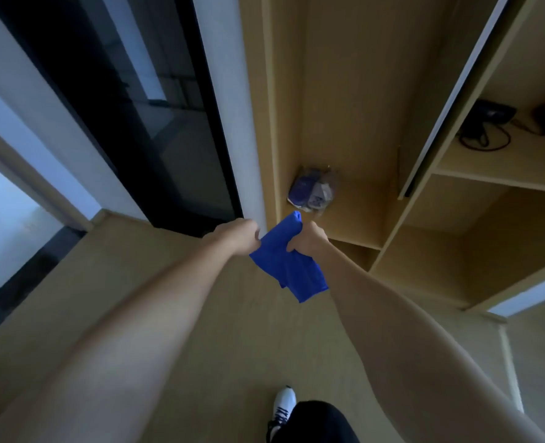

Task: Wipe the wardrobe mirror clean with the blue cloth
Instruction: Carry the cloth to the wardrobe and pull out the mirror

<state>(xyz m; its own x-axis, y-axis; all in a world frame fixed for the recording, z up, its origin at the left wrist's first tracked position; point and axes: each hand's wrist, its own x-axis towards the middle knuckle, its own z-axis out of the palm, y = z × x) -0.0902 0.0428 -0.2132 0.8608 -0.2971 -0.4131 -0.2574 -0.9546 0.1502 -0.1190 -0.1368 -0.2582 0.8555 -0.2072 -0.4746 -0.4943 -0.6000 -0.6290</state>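
A blue cloth (285, 263) hangs between both hands in front of an open wooden wardrobe (344, 107). My left hand (237, 235) pinches the cloth's left edge. My right hand (309, 239) grips its upper part, and one corner sticks up above the fist. The rest droops below my right wrist. A dark glass panel (130, 100) that reflects the room stands at the left, next to a white post (232, 123). I cannot tell whether this panel is the wardrobe mirror.
A clear plastic bag with purple things (312, 190) lies on the wardrobe floor. A black device with a cable (488, 123) sits on a shelf at the right. A sliding door's edge (456, 97) slants beside it. My white shoe (284, 407) stands on the wood floor.
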